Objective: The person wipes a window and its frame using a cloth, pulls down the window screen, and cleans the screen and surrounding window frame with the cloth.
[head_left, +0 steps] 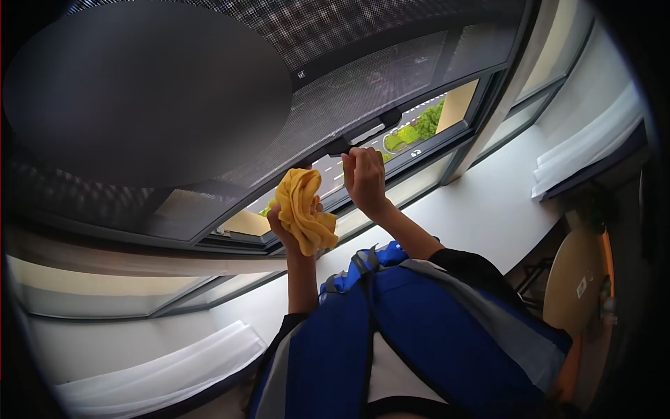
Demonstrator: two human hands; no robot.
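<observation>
A bunched yellow cloth is held in the fingers of the left hand, before the window opening. The right hand's fingers are curled beside a black handle; whether it is gripped cannot be told. Above, a dark mesh screen is seen; beyond the gap, a road and shrubs. A white sill is flanked by white curtains; at far right, a round table is seen.
</observation>
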